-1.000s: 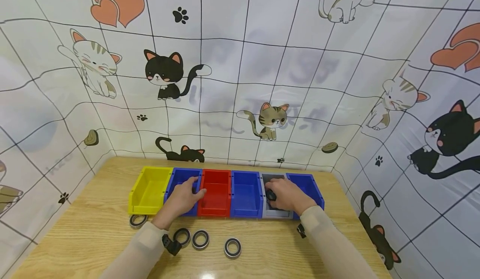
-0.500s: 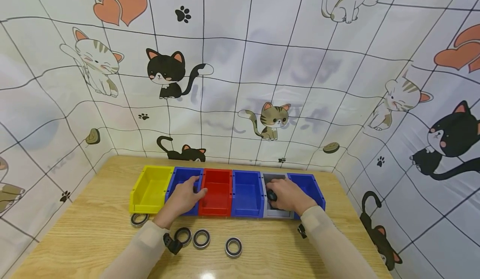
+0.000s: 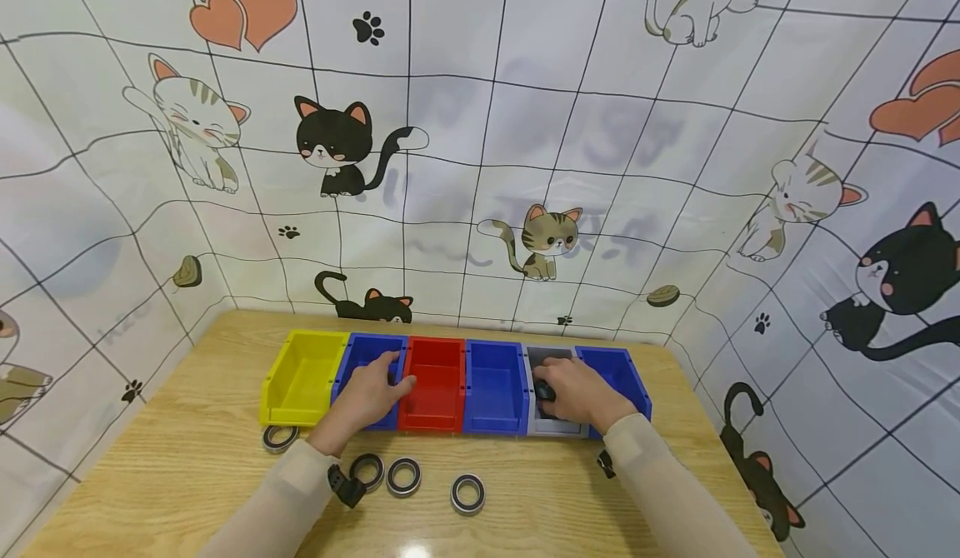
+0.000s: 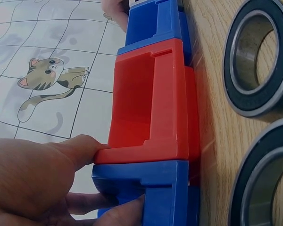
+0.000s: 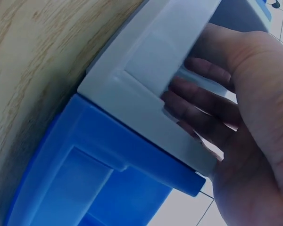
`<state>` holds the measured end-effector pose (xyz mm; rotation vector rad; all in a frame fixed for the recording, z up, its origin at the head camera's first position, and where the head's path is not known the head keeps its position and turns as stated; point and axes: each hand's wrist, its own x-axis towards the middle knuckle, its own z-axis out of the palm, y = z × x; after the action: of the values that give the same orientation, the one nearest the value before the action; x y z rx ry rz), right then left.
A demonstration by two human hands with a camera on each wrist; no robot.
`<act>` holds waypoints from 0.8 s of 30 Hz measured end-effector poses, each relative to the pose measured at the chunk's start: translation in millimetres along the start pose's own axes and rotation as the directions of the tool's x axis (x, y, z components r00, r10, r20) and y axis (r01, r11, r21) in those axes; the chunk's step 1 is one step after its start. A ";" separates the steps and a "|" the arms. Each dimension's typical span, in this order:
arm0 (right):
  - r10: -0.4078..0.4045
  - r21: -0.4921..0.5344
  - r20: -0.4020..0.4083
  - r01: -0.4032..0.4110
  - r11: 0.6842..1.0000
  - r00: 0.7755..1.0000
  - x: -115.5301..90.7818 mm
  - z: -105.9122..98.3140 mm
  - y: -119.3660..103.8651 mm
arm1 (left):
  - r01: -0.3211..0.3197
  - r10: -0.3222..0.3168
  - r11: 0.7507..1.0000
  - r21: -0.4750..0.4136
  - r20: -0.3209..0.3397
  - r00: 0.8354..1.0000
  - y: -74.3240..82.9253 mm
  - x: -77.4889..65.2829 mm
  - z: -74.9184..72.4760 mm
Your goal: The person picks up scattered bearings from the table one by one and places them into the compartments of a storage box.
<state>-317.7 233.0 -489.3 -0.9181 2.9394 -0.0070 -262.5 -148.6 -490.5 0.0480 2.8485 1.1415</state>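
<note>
My left hand (image 3: pixel 367 393) reaches over the second bin from the left, a blue bin (image 4: pixel 165 202). Its thumb lies along the rim where this bin meets the red bin (image 3: pixel 433 385), while the other fingers dip into the blue one. My right hand (image 3: pixel 577 390) is in the grey bin (image 5: pixel 146 80), its palm by the rim and its fingers curled inside. A dark, rounded object (image 3: pixel 543 390) shows at those fingers in the head view; the rest of it is hidden. The right wrist view shows the fingers behind the grey wall.
A yellow bin (image 3: pixel 303 379), a middle blue bin (image 3: pixel 497 387) and a right-end blue bin (image 3: pixel 615 375) complete the row. Several ring bearings (image 3: pixel 468 494) lie on the wooden table (image 3: pixel 525 508) in front. A cat-print sheet (image 3: pixel 450 141) hangs behind.
Both hands stay at the same bins, and the bearings have not moved on the table. Only the head view has shifted slightly.
</note>
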 end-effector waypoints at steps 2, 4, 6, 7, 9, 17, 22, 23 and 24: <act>0.000 -0.003 -0.006 0.000 1.000 1.000 -1.8 -1.2 -0.9 | -0.003 0.003 1.000 0.000 -0.001 1.000 -0.3 0.2 0.1; -0.005 -0.005 -0.020 0.005 1.000 1.000 -4.2 -2.8 -2.1 | -0.007 0.007 1.000 -0.001 -0.003 1.000 -0.6 0.2 0.0; -0.015 -0.004 -0.043 0.014 1.000 0.999 -6.8 -4.6 -3.7 | -0.010 0.010 1.000 0.000 -0.006 1.000 -1.0 0.3 -0.1; -0.018 -0.002 -0.054 0.018 1.000 0.998 -8.4 -5.7 -4.6 | -0.011 0.011 1.000 0.001 -0.006 1.000 -1.2 0.4 -0.1; -0.027 0.001 -0.080 0.027 1.000 0.996 -11.8 -7.9 -6.8 | -0.011 0.011 1.000 0.002 -0.006 1.000 -1.6 0.7 -0.1; -0.037 0.017 -0.169 0.041 0.999 0.985 -28.0 -15.3 -17.3 | -0.008 0.008 1.000 0.001 -0.002 1.000 -1.1 0.8 -0.3; -0.052 0.022 -0.251 0.060 0.998 0.967 -39.4 -19.4 -24.6 | -0.005 0.005 1.000 0.002 -0.002 1.000 -0.4 0.1 -1.2; -0.063 0.023 -0.267 0.072 0.997 0.962 -41.4 -20.0 -26.4 | -0.005 0.005 1.000 0.006 -0.003 1.000 -0.6 0.0 -1.5; -0.075 0.023 -0.281 0.085 0.996 0.957 -43.6 -20.0 -28.2 | -0.003 0.003 1.000 0.008 -0.003 1.000 -0.8 -0.1 -1.7</act>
<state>-267.1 234.3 -466.2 -1.1153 3.1416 -0.2092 -262.6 -150.4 -489.8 0.0513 2.8565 1.1324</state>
